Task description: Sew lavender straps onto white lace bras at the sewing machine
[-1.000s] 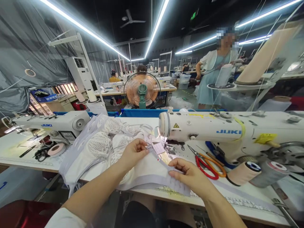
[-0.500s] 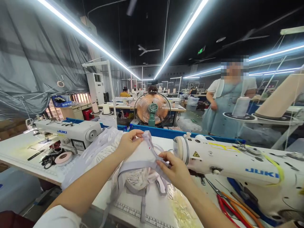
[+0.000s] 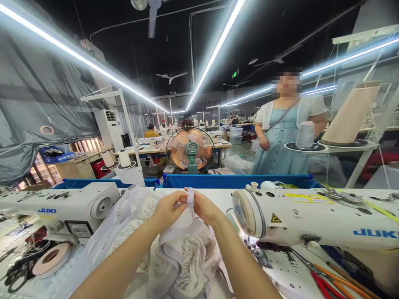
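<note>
Head view: left hand (image 3: 168, 209) and right hand (image 3: 205, 207) meet at the middle, raised in front of the body, with a narrow pale band (image 3: 190, 199) standing up between their fingertips. The left hand is closed to a pinch, thumb against forefinger on the band's near edge, its other fingers curled in. The right hand is nearly closed too, its fingers gathered around the band's other side; just how thumb and fingers press there is partly hidden. The lace garment (image 3: 187, 257) that the band appears to belong to hangs and bunches directly below both hands, between the forearms, while a heap of similar lace pieces (image 3: 127, 224) spreads to the left of the left hand. I judge the step in hand to be fine handling of the band's end, lining up or working it with the fingertips, away from the needle area. The next move, as I read it, calls for a firm left pinch and small right-finger adjustments, with the loose cloth below left free of tugging. Right of the right hand, apart from it, stands a sewing machine (image 3: 289, 211) with its lamp lit; scissors (image 3: 321, 284) with red and orange handles lie farther right and nearer the body. Neither hand touches machine or scissors.
</note>
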Demonstrator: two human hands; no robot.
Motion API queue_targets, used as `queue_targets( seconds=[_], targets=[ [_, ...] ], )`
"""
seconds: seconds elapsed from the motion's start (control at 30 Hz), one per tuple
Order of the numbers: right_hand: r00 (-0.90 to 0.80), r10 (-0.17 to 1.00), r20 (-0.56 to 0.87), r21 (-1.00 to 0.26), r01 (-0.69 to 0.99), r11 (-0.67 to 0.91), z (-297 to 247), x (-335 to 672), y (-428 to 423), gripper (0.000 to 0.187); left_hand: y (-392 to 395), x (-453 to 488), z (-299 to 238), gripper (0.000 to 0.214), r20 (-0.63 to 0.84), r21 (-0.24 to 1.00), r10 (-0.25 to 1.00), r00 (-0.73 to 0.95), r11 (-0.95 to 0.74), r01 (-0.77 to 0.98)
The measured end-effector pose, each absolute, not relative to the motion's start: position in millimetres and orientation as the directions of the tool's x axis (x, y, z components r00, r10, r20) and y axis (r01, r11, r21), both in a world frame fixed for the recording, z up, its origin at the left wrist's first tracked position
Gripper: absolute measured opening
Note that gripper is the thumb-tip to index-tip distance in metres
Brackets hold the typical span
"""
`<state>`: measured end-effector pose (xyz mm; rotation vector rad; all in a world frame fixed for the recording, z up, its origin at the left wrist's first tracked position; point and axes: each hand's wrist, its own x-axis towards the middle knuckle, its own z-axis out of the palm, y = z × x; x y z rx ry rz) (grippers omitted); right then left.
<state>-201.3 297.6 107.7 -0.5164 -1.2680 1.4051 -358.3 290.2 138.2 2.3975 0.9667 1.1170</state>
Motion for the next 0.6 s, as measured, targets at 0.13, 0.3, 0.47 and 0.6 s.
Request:
queue_targets(
  seconds=[0.13,0.3,0.47,0.6],
  targets=[
    [0.062,0.986,0.158,-0.761,-0.628,0.161,98,-207,324,0.047,288,-350,92,0.018,0.343,0.7,0.829,0.441,-0.539,0.468],
    [0.192,0.975,0.109,-0.838,-0.51,0.195,87,-203,340,0.04,293,-355,84,0.017,-0.028,0.803,0.701,0.712,-0.409,0.434],
    [0.167,0.978,0.128,-0.956,-0.24,0.167,77,-196,346,0.036,299,-370,94,0.022,-0.081,0.781,0.59,0.803,-0.463,0.419],
    [0.244,0.952,0.184,-0.983,0.052,0.176,69,-191,348,0.031,300,-372,93,0.019,-0.074,0.743,0.589,0.804,-0.506,0.439]
  ],
)
